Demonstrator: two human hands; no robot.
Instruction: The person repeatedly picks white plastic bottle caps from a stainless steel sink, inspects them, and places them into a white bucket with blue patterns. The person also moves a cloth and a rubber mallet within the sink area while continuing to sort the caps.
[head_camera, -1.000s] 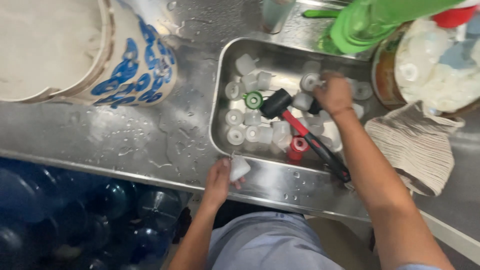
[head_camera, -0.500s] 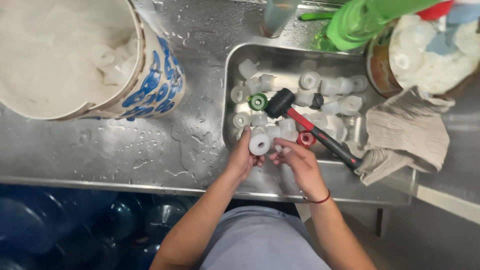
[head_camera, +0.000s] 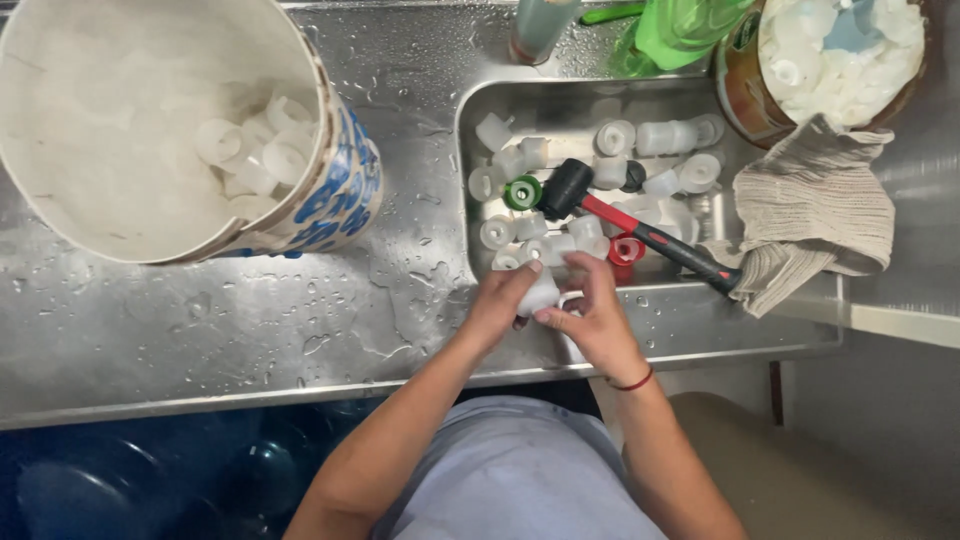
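Both of my hands meet at the front rim of a steel sink basin (head_camera: 470, 255). My left hand (head_camera: 497, 298) and my right hand (head_camera: 594, 315) grip the same white plastic cap (head_camera: 540, 293) between their fingers. The basin behind them holds several white caps (head_camera: 612, 137), a green cap (head_camera: 523, 192), a red cap (head_camera: 626, 249) and a black rubber mallet (head_camera: 567, 187) with a red and black handle lying across them.
A large white and blue bucket (head_camera: 330, 205) with white caps inside stands on the wet steel counter (head_camera: 250, 320) at left. A beige cloth (head_camera: 815, 215) hangs over the sink's right edge. A bowl of white caps (head_camera: 735, 85) and a green bottle (head_camera: 685, 25) stand behind.
My right hand left the basin and came to the front rim to join my left hand on the white cap. The view shifted left, showing more of the bucket.
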